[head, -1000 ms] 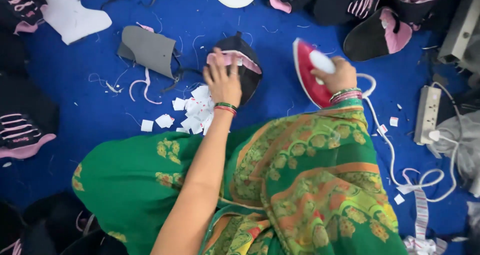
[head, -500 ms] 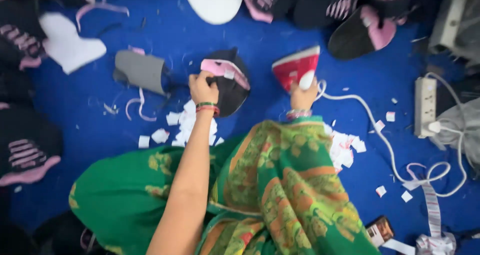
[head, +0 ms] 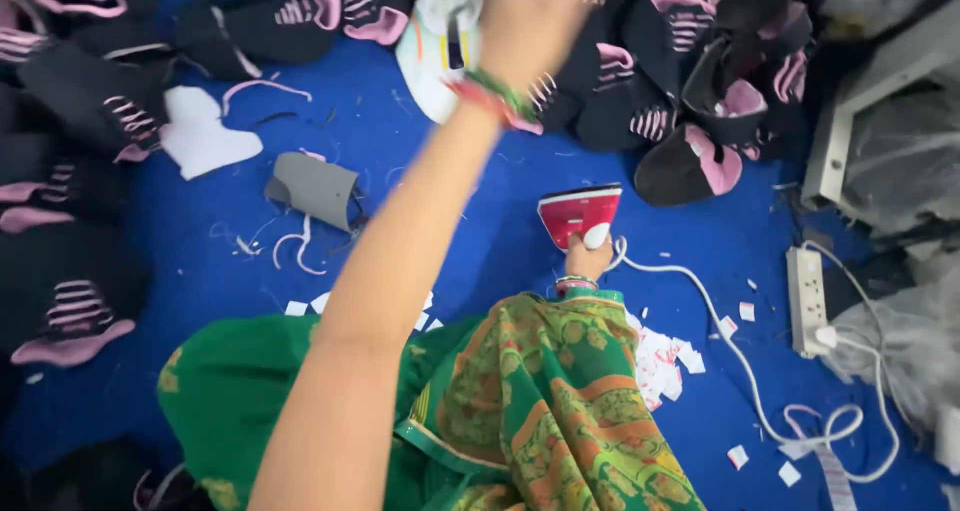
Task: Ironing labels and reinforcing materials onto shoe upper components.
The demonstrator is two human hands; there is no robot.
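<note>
My left hand (head: pixel 530 11) is stretched far forward over a pile of black and pink shoe uppers (head: pixel 650 101). It is blurred by motion, so I cannot make out its fingers or whether it holds anything. My right hand (head: pixel 588 259) grips the handle of a red and white clothes iron (head: pixel 578 214), which stands upright on the blue floor covering (head: pixel 480 231) just beyond my knee. My lap is draped in green patterned cloth (head: pixel 540 411).
A grey upper piece (head: pixel 315 186) and a white cut-out (head: pixel 205 136) lie at the left. More black and pink uppers (head: pixel 70 301) line the left edge. The iron's white cord (head: pixel 720 341) runs to a power strip (head: pixel 808 301). White paper scraps (head: pixel 665 361) are scattered about. A grey machine (head: pixel 880 131) stands at right.
My left hand left the black and pink piece in front of me and swung up to the far pile. The iron went from lying tilted to standing upright, still in my right hand.
</note>
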